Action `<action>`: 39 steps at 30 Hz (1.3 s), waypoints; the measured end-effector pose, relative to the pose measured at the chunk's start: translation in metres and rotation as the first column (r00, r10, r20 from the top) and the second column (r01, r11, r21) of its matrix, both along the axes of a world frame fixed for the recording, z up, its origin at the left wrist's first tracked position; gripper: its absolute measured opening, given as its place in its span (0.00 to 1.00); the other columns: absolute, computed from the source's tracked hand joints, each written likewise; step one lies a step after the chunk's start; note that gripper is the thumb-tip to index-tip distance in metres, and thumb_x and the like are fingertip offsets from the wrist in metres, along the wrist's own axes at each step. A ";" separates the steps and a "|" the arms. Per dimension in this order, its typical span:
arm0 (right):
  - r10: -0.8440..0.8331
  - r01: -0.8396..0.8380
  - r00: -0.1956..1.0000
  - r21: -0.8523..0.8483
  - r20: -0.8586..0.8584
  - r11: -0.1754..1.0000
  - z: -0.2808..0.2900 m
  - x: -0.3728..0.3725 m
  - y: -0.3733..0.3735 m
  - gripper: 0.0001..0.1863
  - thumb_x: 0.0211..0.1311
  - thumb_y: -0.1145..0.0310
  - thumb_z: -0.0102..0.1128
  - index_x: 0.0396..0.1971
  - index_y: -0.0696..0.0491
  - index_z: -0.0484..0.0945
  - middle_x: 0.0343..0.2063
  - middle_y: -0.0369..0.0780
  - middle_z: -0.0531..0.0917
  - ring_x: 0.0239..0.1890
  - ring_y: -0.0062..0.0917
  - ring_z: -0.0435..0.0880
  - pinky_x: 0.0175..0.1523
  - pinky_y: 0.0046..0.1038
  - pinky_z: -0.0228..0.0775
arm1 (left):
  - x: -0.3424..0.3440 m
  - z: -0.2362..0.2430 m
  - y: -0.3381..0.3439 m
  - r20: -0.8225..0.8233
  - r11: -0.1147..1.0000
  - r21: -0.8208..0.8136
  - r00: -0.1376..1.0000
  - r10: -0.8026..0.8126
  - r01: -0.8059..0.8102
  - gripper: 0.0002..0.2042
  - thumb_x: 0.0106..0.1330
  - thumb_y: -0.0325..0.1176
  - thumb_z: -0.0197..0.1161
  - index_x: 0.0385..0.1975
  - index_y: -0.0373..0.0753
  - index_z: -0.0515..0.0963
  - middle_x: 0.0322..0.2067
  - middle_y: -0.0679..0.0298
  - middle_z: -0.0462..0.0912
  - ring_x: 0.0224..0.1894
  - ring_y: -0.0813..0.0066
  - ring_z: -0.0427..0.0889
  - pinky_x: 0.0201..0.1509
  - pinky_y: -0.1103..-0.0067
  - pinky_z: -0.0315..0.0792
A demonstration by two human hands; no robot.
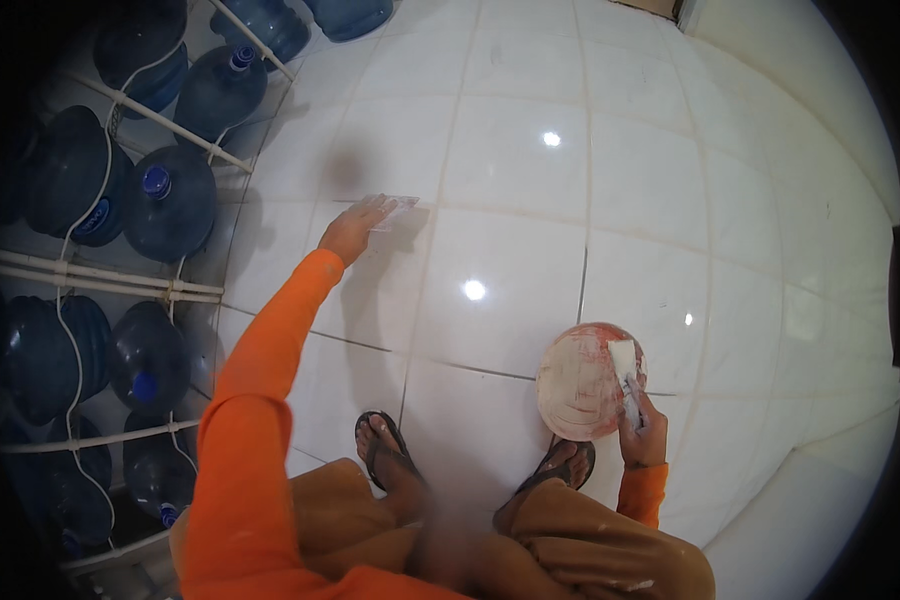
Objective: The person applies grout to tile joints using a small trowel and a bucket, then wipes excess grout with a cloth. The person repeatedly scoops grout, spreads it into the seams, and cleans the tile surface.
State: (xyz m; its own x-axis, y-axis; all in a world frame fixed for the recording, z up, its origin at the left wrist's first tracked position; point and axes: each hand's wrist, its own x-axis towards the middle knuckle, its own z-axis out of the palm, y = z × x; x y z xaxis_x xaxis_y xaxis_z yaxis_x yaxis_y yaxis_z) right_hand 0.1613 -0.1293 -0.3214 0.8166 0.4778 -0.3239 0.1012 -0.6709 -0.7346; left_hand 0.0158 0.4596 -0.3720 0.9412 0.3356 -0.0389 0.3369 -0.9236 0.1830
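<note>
Over white tiles (515, 255), gripping 1 scraper (624, 362) in right hand (644, 434) above 1 dish (578, 385). Holding 1 pale sheet (400, 211) in left hand (352, 231).

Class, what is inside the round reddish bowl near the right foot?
Pale, smeared paste shows inside the bowl; the scraper held by the right hand hides the patch beneath it.

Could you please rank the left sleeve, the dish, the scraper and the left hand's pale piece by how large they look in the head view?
1. Left sleeve
2. Dish
Scraper and pale piece: unsure, both partly hidden.
</note>
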 end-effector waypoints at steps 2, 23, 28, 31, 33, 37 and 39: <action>0.014 -0.016 0.999 0.041 0.039 0.999 0.002 0.000 0.002 0.25 0.62 0.75 0.60 0.61 0.62 0.78 0.45 0.58 0.86 0.47 0.40 0.90 0.50 0.31 0.79 | 0.006 -0.022 0.013 -0.026 0.998 0.067 0.999 -0.020 0.022 0.37 0.61 0.13 0.53 0.71 0.55 0.69 0.73 0.63 0.66 0.75 0.58 0.62 0.76 0.69 0.65; -0.003 -0.019 0.995 0.214 0.103 0.977 0.009 0.002 0.012 0.26 0.61 0.77 0.60 0.61 0.62 0.77 0.46 0.56 0.87 0.49 0.37 0.90 0.52 0.30 0.78 | -0.006 0.013 -0.008 -0.537 0.961 -0.040 0.817 0.210 -0.274 0.25 0.67 0.27 0.54 0.66 0.44 0.71 0.50 0.46 0.84 0.53 0.44 0.83 0.57 0.58 0.77; -0.052 0.054 0.999 0.128 -0.017 0.990 0.007 -0.003 -0.013 0.25 0.62 0.76 0.60 0.61 0.62 0.77 0.46 0.57 0.86 0.50 0.40 0.90 0.53 0.31 0.78 | 0.033 -0.005 0.026 -0.305 0.868 -0.059 0.837 0.454 -0.492 0.19 0.70 0.37 0.56 0.57 0.37 0.77 0.46 0.46 0.86 0.50 0.44 0.84 0.53 0.59 0.79; -0.068 0.055 0.994 0.153 0.080 0.987 0.003 -0.001 -0.026 0.25 0.63 0.75 0.60 0.61 0.63 0.77 0.47 0.57 0.86 0.51 0.37 0.89 0.54 0.31 0.77 | 0.075 -0.014 0.022 -0.314 0.932 0.082 0.878 0.360 -0.353 0.19 0.69 0.41 0.58 0.52 0.35 0.78 0.46 0.47 0.86 0.48 0.46 0.85 0.53 0.60 0.80; -0.120 0.120 0.993 0.091 -0.005 0.989 0.001 0.001 -0.030 0.25 0.64 0.75 0.60 0.61 0.64 0.76 0.47 0.56 0.86 0.51 0.35 0.89 0.56 0.32 0.77 | 0.099 -0.017 0.002 -0.326 0.923 -0.016 0.874 0.359 -0.385 0.15 0.63 0.35 0.59 0.45 0.36 0.83 0.44 0.46 0.87 0.47 0.46 0.86 0.52 0.60 0.80; -0.095 0.088 0.994 0.121 0.045 0.989 -0.001 0.003 -0.025 0.25 0.64 0.75 0.59 0.61 0.64 0.76 0.47 0.56 0.87 0.50 0.33 0.89 0.55 0.31 0.76 | 0.116 -0.006 -0.048 -0.331 0.922 -0.044 0.877 0.349 -0.384 0.15 0.59 0.32 0.60 0.45 0.37 0.84 0.44 0.46 0.87 0.47 0.46 0.86 0.53 0.60 0.80; -0.059 0.039 0.993 0.184 0.103 0.982 -0.003 0.002 -0.016 0.25 0.64 0.75 0.59 0.61 0.63 0.76 0.45 0.56 0.87 0.47 0.32 0.89 0.53 0.30 0.77 | 0.114 0.000 -0.070 -0.315 0.938 -0.071 0.900 0.301 -0.339 0.17 0.59 0.31 0.58 0.47 0.35 0.82 0.44 0.46 0.86 0.47 0.45 0.85 0.53 0.60 0.80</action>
